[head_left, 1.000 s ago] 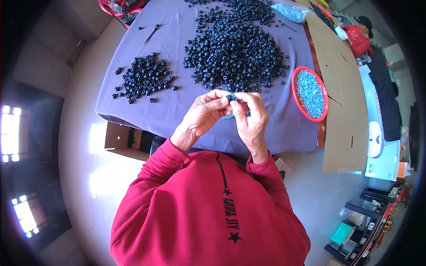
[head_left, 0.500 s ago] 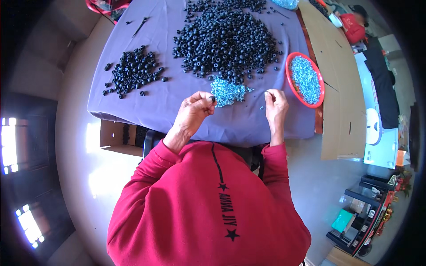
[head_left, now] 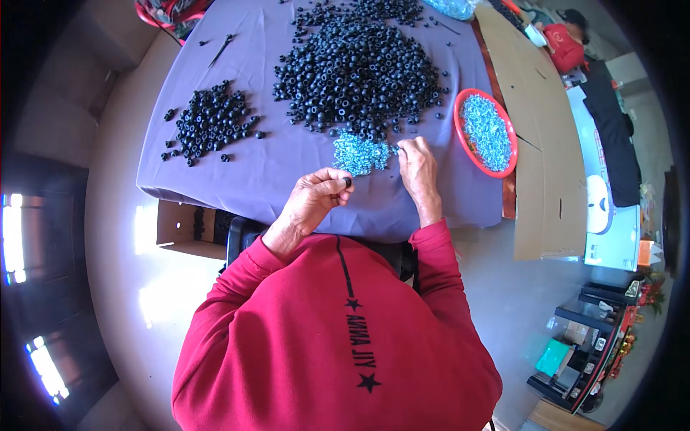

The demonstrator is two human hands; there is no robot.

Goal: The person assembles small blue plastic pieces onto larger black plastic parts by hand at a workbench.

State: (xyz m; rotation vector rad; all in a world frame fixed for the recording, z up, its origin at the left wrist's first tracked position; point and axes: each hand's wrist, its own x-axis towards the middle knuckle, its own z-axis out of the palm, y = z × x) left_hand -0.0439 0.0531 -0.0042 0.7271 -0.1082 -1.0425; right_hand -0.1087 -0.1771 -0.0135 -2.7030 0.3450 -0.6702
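Here, one small round black bead (head_left: 348, 182) sits pinched in the left hand's (head_left: 310, 197) grip, near glittering blue grains (head_left: 359, 153); the right hand's (head_left: 419, 171) grip is narrow, its content unclear, above the purple cloth-covered counter (head_left: 237, 176).

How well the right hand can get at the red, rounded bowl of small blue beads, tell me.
Likely yes: the red, rounded bowl stands just to the right of the right hand, with only purple cloth apparently between them.

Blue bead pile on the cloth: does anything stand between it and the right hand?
Nothing visible does: the right hand is at the right edge of the blue bead pile; the black bead heap lies beyond.
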